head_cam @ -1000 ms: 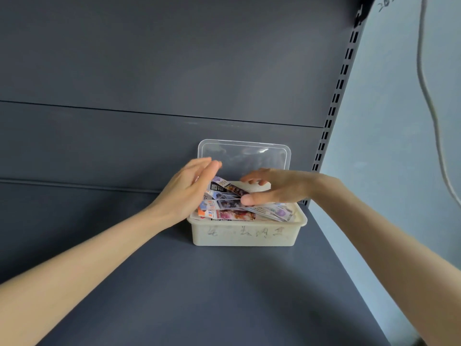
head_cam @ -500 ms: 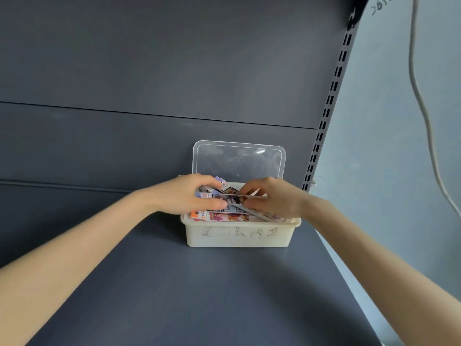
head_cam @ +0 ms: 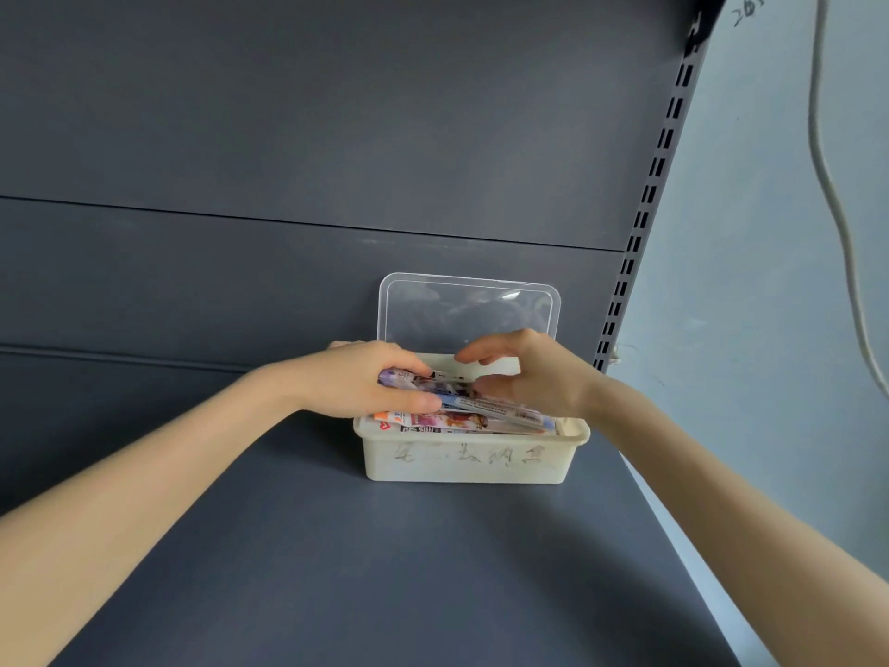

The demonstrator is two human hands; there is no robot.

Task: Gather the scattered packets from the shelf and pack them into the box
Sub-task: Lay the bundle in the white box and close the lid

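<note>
**Both hands now down on the stack as last packets go into box**

Over the past sec both hands have dropped from hovering above the box (head_cam: 469,457) to pressing into its contents. The left hand (head_cam: 358,382) has curled shut, thumb under and fingers over the left end of the top packets (head_cam: 486,402), which sit tilted, right end lower, just above the rim. The right hand (head_cam: 539,373) is half open, palm and thumb resting on the packets' right part, index raised; whether it pinches anything can't be told. Judged from this, gathering looks done and the step is now squaring and pushing the stack down.

The box, off-white w/ faint writing on its front wall, sits on the shelf (head_cam: 385,570) at the back. It's filled to the rim w/ colourful flat packets. Its clear lid (head_cam: 469,308) stands upright directly behind the box, leaning on the back panel. No loose packets show on the shelf in front of the box.
</note>
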